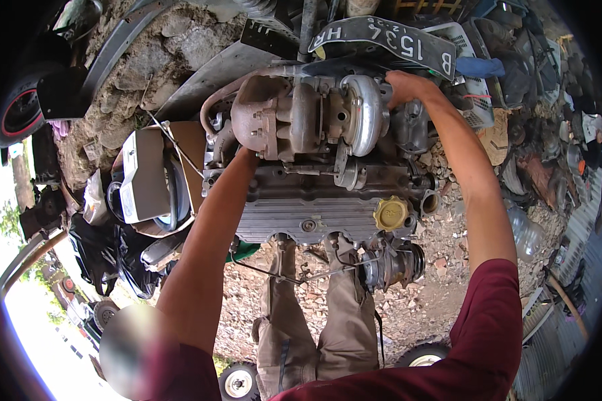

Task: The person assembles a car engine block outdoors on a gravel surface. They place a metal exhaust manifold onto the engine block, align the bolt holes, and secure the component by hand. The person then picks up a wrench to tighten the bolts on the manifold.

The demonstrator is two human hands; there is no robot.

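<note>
A turbocharger [308, 117] with a rusty turbine housing [253, 113] and a silver compressor housing [364, 115] sits over the far side of an engine. My right hand [407, 88] curls its fingers round the compressor's right end. From the lower left my left forearm [211, 247] reaches up to the turbine housing; that hand is hidden beneath or behind it, so its fingers do not show. Nearer me lies the ribbed grey valve cover [274, 217] with a yellow oil filler cap [390, 213]. A round pulley-driven unit [393, 264] is fixed at the engine's near right.
Cardboard boxes [146, 177] and black plastic bags [93, 257] stand on the left. A black number plate [388, 43] and a white plastic crate [471, 100] lie beyond the engine. A clear plastic bottle [525, 230] and scrap parts are on the right. Gravel [441, 281] covers the ground.
</note>
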